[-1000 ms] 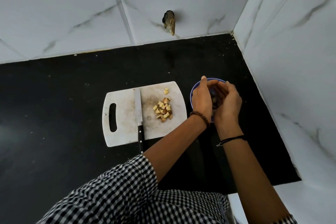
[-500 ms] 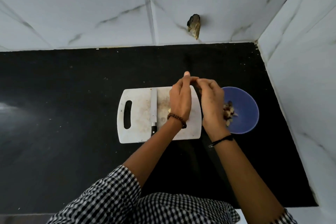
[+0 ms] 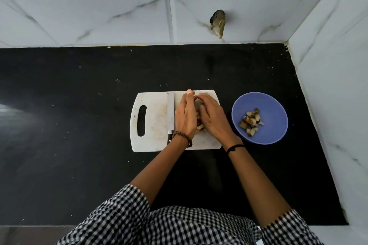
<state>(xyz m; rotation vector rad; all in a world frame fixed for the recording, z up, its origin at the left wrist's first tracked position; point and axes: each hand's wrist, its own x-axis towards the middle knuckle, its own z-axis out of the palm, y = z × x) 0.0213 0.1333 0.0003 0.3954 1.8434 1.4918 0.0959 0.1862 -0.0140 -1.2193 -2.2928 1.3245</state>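
Observation:
A white cutting board [image 3: 154,119] lies on the black counter. Both my hands are on its right half, palms facing each other. My left hand [image 3: 185,115] stands on edge with its fingers straight. My right hand [image 3: 213,117] arches over a small pile of chopped pieces [image 3: 200,126], and the fingertips of the two hands meet at the far side. Most of the pile is hidden between them. A knife [image 3: 170,109] lies on the board just left of my left hand. To the right, a blue bowl [image 3: 278,109] holds several chopped pieces [image 3: 251,121].
The black counter [image 3: 79,125] ends at marble-tiled walls behind and on the right, close beside the bowl. A broken hole [image 3: 218,23] shows in the back wall. My checked sleeves fill the bottom of the view.
Both hands moved left from over the blue bowl, where pieces were dropped, back onto the cutting board and closed in around the remaining pile. The camera view shifted too.

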